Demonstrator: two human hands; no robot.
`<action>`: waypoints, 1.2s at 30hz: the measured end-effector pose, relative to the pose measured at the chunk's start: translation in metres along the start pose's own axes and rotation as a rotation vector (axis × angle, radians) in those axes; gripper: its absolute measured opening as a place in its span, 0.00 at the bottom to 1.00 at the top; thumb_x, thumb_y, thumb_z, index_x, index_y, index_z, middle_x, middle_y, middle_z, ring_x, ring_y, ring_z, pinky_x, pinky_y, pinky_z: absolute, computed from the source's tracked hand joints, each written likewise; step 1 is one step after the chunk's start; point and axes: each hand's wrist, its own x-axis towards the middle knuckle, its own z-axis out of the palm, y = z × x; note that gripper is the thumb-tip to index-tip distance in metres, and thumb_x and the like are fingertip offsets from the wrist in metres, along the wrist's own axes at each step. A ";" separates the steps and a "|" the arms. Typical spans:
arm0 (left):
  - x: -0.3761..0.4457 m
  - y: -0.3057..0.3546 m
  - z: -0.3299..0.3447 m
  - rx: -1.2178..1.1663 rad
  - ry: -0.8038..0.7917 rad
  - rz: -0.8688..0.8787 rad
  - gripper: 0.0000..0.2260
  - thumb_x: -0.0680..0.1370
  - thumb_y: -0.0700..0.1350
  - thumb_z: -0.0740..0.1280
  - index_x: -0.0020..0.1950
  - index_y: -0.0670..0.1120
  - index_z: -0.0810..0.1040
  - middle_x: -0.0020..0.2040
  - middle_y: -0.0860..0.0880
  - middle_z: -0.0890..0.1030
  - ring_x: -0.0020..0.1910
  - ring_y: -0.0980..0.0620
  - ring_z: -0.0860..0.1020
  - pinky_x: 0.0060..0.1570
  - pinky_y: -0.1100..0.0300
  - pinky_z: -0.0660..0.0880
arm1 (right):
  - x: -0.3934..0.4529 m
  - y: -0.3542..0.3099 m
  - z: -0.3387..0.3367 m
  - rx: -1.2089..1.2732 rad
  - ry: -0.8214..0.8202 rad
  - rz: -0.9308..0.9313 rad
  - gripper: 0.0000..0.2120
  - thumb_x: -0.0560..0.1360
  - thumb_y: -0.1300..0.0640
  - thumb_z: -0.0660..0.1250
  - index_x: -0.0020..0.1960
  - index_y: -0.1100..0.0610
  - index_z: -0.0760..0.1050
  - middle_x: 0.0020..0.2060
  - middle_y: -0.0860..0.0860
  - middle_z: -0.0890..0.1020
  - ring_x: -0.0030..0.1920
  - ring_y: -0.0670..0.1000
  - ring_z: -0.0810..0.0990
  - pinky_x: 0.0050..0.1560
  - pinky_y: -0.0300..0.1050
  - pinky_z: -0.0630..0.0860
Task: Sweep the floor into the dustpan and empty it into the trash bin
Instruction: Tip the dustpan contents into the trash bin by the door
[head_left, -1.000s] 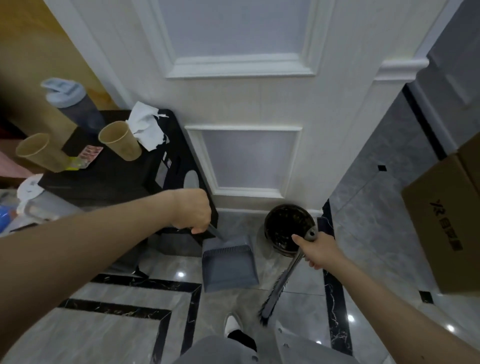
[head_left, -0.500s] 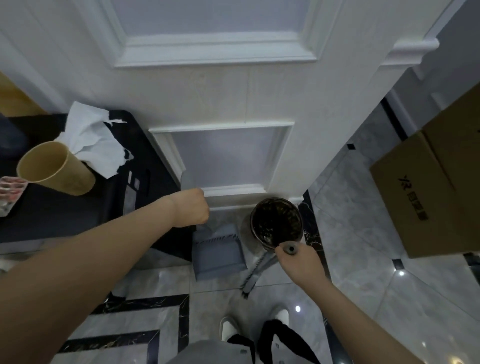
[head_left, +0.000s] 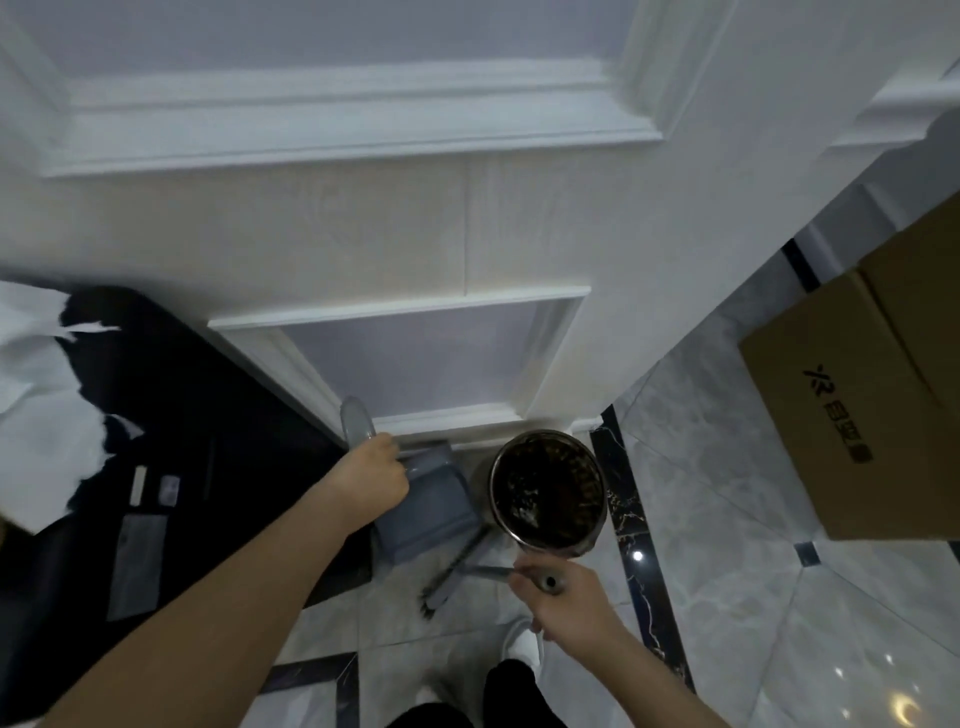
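One trash bin (head_left: 548, 491), round, metal rim, dark liner, stands on the floor (head_left: 727, 571) at the foot of the white door (head_left: 467, 234); dark debris with a few pale bits inside. One grey dustpan (head_left: 428, 512) just left of the bin, pan tilted, contents not visible. Left hand (head_left: 374, 483) grip clenched round the dustpan handle, whose end sticks up above the fist. Right hand (head_left: 563, 597) grip clenched round the top of one broom (head_left: 457, 569); its head sits on the floor below the dustpan, near the bin. One cardboard box (head_left: 862, 415) on the right. Black tabletop (head_left: 182, 415) on the left carries white tissue (head_left: 36, 405).
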 end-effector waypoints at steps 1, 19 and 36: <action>0.005 -0.004 0.006 -0.026 0.027 -0.015 0.11 0.51 0.38 0.76 0.21 0.51 0.76 0.22 0.53 0.75 0.27 0.52 0.75 0.37 0.63 0.73 | 0.004 0.000 0.000 0.017 0.019 0.009 0.09 0.74 0.54 0.69 0.38 0.43 0.75 0.38 0.52 0.83 0.38 0.51 0.79 0.51 0.50 0.78; 0.084 -0.020 0.056 0.058 0.200 0.030 0.13 0.46 0.42 0.81 0.22 0.48 0.79 0.24 0.51 0.77 0.32 0.49 0.77 0.50 0.58 0.71 | 0.019 0.021 0.047 -0.058 0.136 -0.097 0.14 0.74 0.46 0.67 0.56 0.51 0.79 0.44 0.49 0.83 0.46 0.46 0.81 0.50 0.38 0.76; -0.046 0.052 0.041 -1.298 -0.060 -0.998 0.17 0.77 0.41 0.62 0.66 0.48 0.71 0.65 0.47 0.73 0.62 0.47 0.73 0.58 0.54 0.72 | 0.045 -0.079 0.077 -0.376 0.089 -0.070 0.18 0.74 0.42 0.63 0.50 0.55 0.80 0.46 0.53 0.84 0.52 0.54 0.81 0.53 0.46 0.77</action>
